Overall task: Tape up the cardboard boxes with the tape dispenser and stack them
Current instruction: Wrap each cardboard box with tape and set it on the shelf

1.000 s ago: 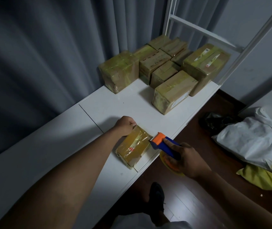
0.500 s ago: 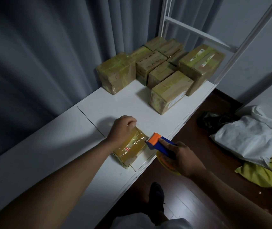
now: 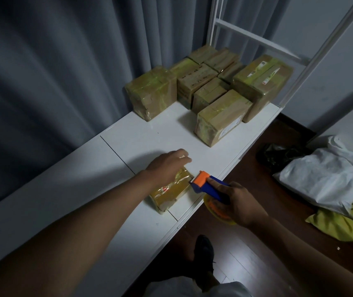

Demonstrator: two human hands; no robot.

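Note:
A small flat cardboard box (image 3: 171,192), wrapped in shiny tape, lies near the front edge of the white table (image 3: 68,189). My left hand (image 3: 167,162) rests flat on its far end, fingers stretched past it. My right hand (image 3: 238,203) grips the blue and orange tape dispenser (image 3: 208,186), whose orange toothed head touches the box's right edge. Several taped cardboard boxes (image 3: 210,91) stand grouped at the table's far end.
A white metal rack frame (image 3: 255,37) rises behind the boxes. Grey curtains (image 3: 53,71) hang along the table's left side. On the dark wood floor at right lie a white bag (image 3: 329,174), a yellow cloth (image 3: 347,221) and a dark bundle (image 3: 278,155).
My left hand has slid from the box's far corner onto its top and opened flat. The dispenser's head stays at the box's right edge.

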